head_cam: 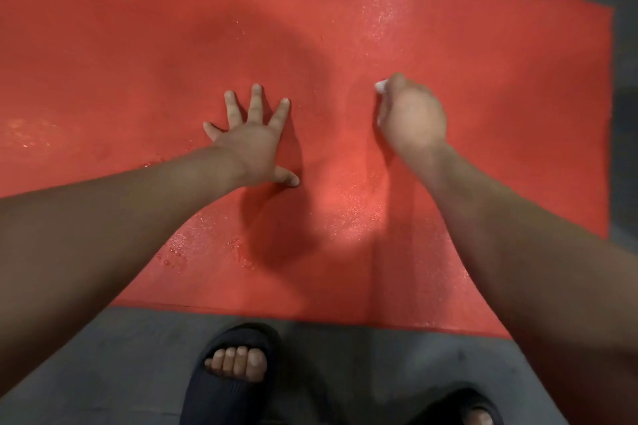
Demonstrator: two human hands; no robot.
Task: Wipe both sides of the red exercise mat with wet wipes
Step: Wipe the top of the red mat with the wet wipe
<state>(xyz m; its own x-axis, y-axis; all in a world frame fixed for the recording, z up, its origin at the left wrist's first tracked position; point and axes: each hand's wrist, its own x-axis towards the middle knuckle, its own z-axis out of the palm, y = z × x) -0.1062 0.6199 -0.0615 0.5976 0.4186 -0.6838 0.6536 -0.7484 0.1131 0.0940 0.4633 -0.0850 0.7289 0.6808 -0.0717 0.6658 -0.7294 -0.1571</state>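
The red exercise mat (138, 45) lies flat on the grey floor and fills most of the view. Wet, glistening patches show on it near the middle and at the upper right. My left hand (253, 141) rests palm down on the mat with its fingers spread and nothing in it. My right hand (411, 114) is curled on a white wet wipe (380, 86), pressed against the mat to the right of the left hand. Only a small corner of the wipe sticks out past the fingers.
Grey floor (103, 366) borders the mat at the near edge, the right side and the far right corner. My two feet in dark slides (221, 397) stand on the floor just in front of the mat's near edge.
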